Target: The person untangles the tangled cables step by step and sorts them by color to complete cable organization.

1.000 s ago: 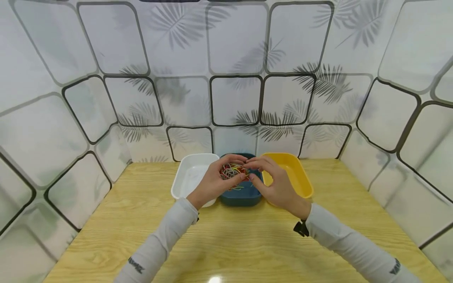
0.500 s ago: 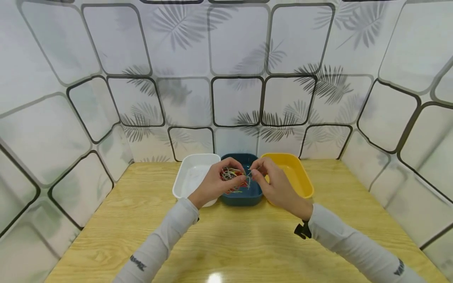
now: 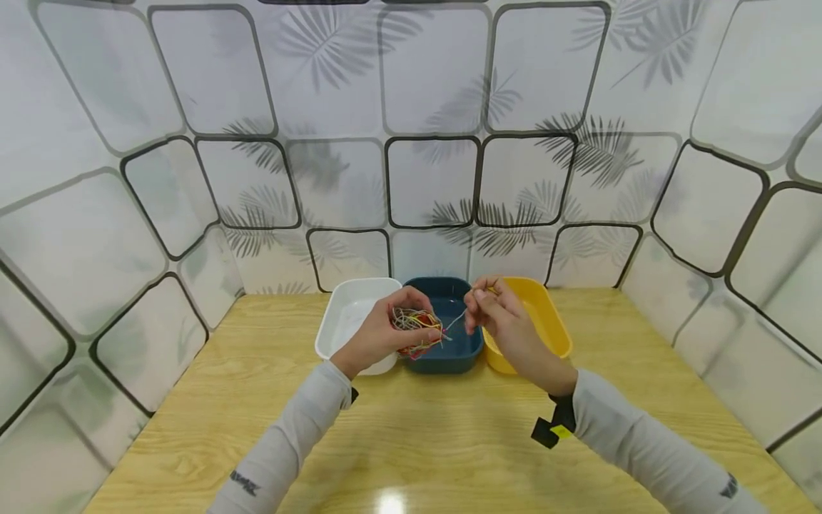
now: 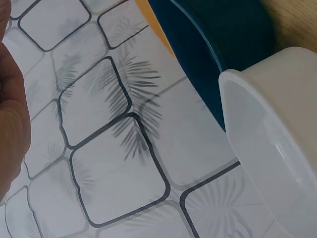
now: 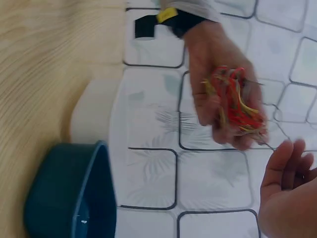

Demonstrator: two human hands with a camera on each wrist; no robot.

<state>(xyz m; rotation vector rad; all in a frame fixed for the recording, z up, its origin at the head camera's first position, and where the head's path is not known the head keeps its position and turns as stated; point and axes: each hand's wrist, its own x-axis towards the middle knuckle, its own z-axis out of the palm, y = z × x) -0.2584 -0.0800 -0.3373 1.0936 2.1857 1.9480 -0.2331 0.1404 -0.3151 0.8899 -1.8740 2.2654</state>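
Note:
A tangled clump of thin red, yellow and pale grey strands (image 3: pixel 416 325) lies in the grip of my left hand (image 3: pixel 369 339), thumb in front and fingers behind. Whether they are string or wire I cannot tell. One pale strand (image 3: pixel 455 320) stretches from the clump to my right hand (image 3: pixel 510 328), which pinches its end with curled fingers. In the right wrist view the clump (image 5: pixel 237 101) sits against my left palm, and my right hand (image 5: pixel 287 193) is low at the right. Only an edge of my left hand (image 4: pixel 12 124) appears in the left wrist view.
Three bins stand side by side on the wooden table (image 3: pixel 417 442): white (image 3: pixel 343 318) at left, dark blue (image 3: pixel 443 364) in the middle, yellow (image 3: pixel 544 325) at right. Both hands are above them. A patterned curtain (image 3: pixel 430 182) rises behind and at both sides.
My right hand has drawn away from the clump to the right, pulling a pale strand outward. My left hand has shifted slightly left and keeps its hold.

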